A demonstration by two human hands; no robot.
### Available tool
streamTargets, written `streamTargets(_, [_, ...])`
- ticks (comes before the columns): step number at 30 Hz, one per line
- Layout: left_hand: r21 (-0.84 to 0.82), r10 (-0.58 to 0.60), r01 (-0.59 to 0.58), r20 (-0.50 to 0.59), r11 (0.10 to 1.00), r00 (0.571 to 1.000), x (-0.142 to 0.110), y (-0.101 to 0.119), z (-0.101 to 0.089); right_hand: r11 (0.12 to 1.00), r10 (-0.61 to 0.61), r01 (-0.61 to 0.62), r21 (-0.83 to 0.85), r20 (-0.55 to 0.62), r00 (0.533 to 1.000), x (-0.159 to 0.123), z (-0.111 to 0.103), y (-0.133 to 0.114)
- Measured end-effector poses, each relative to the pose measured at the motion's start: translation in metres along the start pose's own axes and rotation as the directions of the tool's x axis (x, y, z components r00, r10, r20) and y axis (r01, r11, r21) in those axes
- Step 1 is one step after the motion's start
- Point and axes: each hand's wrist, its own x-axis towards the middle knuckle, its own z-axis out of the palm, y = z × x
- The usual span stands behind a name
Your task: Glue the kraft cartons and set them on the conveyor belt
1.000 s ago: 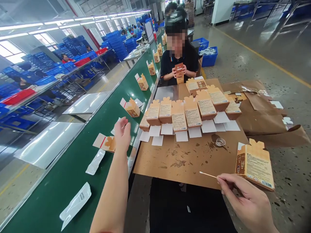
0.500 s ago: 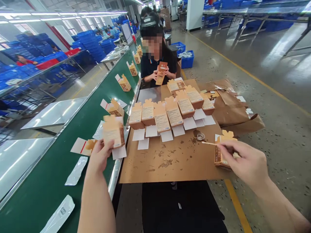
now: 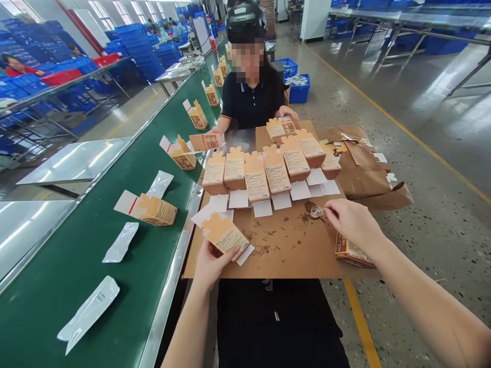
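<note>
My left hand [image 3: 210, 263] is closed round a small brown-and-tan carton [image 3: 225, 236], which it holds tilted over the cardboard-covered table, white flaps sticking out at both ends. Fingers pinched, my right hand [image 3: 355, 222] grips a thin cotton swab, mostly hidden now, beside a small clear round dish [image 3: 316, 212]. Dark wet spots surround the dish. Beneath my right wrist lies another carton [image 3: 352, 251]. Several similar cartons [image 3: 257, 181] stand in rows on the cardboard [image 3: 284, 250], their tops notched and white flaps toward me.
On the left runs a green conveyor belt [image 3: 126, 306] carrying cartons [image 3: 159, 210] and white sachets [image 3: 90, 312]. A metal rail [image 3: 169, 296] edges it. Across the table a co-worker [image 3: 251, 102] holds a carton [image 3: 206, 141] over the belt's edge. Brown paper [image 3: 368, 174] lies at the right.
My left hand has brought its carton from over the belt rightward and down above the cardboard. My right hand has moved left to the dish with the swab. The co-worker's carton has moved toward the belt.
</note>
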Motion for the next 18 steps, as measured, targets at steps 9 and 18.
streamTargets(9, [0.039,0.035,-0.034,-0.015,0.999,0.999,-0.004,-0.013,0.000,0.823,-0.109,0.182,0.539,-0.164,0.980,-0.074,0.075,-0.132])
streamTargets(18, [0.073,0.051,-0.049,-0.022,0.996,0.998,-0.008,-0.007,0.003,0.818,-0.170,0.216,0.533,-0.136,0.976,-0.067,0.124,-0.150])
